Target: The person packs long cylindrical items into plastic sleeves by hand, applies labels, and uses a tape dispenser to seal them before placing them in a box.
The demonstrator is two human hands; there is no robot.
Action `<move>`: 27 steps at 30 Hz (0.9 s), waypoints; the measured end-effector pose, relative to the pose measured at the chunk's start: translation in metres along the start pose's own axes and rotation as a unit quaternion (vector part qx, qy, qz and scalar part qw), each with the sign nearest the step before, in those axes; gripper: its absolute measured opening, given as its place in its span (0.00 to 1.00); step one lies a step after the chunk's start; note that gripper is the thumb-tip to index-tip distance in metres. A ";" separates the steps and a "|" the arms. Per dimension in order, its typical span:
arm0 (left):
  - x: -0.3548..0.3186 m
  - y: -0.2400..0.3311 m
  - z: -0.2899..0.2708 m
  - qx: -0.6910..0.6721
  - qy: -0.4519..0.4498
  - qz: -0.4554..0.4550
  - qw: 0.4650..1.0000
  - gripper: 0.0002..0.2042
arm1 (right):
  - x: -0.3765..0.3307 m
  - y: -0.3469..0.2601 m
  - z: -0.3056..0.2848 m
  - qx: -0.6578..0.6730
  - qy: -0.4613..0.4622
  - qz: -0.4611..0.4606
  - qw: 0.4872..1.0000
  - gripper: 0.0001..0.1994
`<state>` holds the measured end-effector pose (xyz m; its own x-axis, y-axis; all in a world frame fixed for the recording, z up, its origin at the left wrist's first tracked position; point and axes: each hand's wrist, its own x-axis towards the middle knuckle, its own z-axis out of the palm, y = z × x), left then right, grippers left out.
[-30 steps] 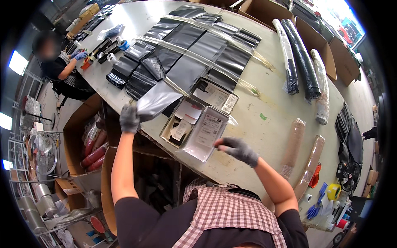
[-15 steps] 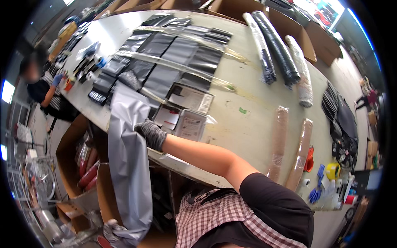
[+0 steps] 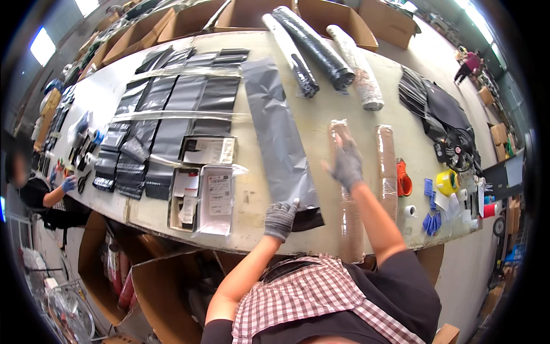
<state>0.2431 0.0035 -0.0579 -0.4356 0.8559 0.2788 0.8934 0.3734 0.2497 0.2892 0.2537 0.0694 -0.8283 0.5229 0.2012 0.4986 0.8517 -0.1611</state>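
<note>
A long grey plastic mailing bag lies flat on the table, its dark opening end toward me. My gloved left hand is closed on the bag's left edge near that end, fingers curled and thumb along the bag. To the right, my gloved right hand is open, fingers apart, over a long brown roll wrapped in clear film. Whether the palm touches the roll or hovers just above it I cannot tell. A second wrapped brown roll lies parallel to it, farther right.
Stacked grey bags under clear tape strips and label boxes lie left. Larger wrapped rolls lie at the back. An orange tape dispenser, yellow tape and blue gloves sit right. A co-worker stands far left.
The grey bag, hanging off the table's front edge before, now lies on the table farther right. My right hand has let go of it and moved right, over the brown roll.
</note>
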 end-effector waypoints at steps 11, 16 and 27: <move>0.138 -0.043 0.048 -0.104 -0.203 -0.096 0.969 0.17 | -0.284 0.050 -0.065 0.396 -0.168 0.059 0.901 0.39; 0.133 -0.048 0.051 -0.363 -0.179 -0.128 0.905 0.12 | -0.312 0.037 -0.078 0.226 -0.244 0.037 0.942 0.36; 0.148 -0.005 -0.014 -0.137 -0.186 -0.213 0.949 0.18 | -0.284 0.046 -0.107 0.079 -0.354 -0.025 0.931 0.38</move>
<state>0.1728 0.1230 -0.0049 -0.6361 0.7349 -0.2353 0.5615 0.6500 0.5121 0.5749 0.1484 0.1083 -0.8376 0.2828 -0.4674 0.4582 0.8296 -0.3192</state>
